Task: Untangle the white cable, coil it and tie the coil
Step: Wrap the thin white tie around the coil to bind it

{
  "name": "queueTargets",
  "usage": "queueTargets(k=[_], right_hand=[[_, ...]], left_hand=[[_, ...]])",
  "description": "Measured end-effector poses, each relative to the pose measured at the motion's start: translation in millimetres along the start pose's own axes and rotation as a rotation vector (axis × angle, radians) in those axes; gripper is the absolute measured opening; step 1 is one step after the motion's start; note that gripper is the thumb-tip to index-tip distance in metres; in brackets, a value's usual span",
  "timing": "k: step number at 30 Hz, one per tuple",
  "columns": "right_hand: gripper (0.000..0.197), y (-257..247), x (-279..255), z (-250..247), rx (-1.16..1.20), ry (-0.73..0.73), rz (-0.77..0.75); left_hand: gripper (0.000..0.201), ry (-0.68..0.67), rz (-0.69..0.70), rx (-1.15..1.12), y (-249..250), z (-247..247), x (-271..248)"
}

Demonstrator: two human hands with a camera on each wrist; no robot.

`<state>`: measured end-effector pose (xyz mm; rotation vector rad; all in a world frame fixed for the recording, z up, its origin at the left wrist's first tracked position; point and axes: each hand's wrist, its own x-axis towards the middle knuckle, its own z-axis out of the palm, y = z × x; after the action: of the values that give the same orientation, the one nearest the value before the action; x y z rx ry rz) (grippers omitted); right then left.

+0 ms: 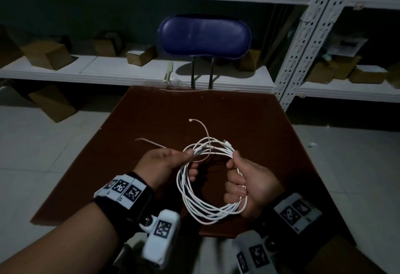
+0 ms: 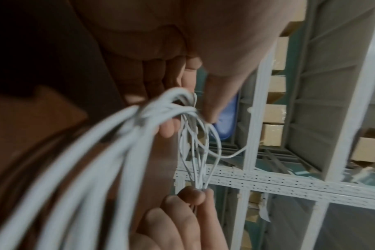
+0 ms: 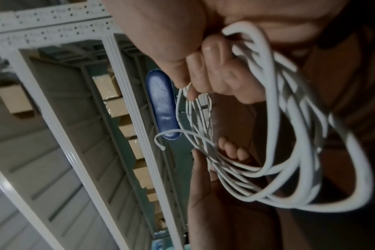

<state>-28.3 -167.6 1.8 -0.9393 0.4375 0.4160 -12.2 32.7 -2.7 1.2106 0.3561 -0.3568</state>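
The white cable [image 1: 194, 204] hangs as a round coil of several loops above the brown table [image 1: 151, 111]. My left hand [image 1: 173, 161] pinches the loops at the coil's upper left between thumb and fingers. My right hand [image 1: 240, 178] grips the right side of the coil with curled fingers. One free end with a small plug [image 1: 191, 120] arcs up and away from the coil. A connector [image 1: 227, 143] sits at the coil's top right. In the left wrist view the strands [image 2: 109, 152] fan out from my fingers. In the right wrist view the loops [image 3: 289, 135] hang below my fist.
A thin pale tie [image 1: 149, 142] lies on the table left of my left hand. A blue chair [image 1: 204, 35] stands behind the table. White metal shelves [image 1: 108, 70] with cardboard boxes [image 1: 47, 56] run along the back. The grey floor [image 1: 43, 154] surrounds the table.
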Motion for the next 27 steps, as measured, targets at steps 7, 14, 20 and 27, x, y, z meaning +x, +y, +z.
queueTargets(k=[7,14,20,27], right_hand=[[0.027,19.0,18.3,-10.7,-0.27,0.212,-0.104],[0.026,23.3,30.3,-22.2,-0.661,0.333,-0.305],[0.047,15.3,21.4,-23.9,-1.014,0.452,-0.656],[0.021,20.2,16.1,0.6,-0.874,0.058,-0.614]], left_hand=[[0.043,-0.011,-0.089,0.084,-17.3,-6.5,5.4],[0.036,0.073,-0.098,0.111,-27.1,-6.2,5.3],[0.029,0.111,-0.076,0.131,-28.4,-5.0,3.7],[0.03,0.128,-0.039,0.19,-31.6,-2.9,5.5]])
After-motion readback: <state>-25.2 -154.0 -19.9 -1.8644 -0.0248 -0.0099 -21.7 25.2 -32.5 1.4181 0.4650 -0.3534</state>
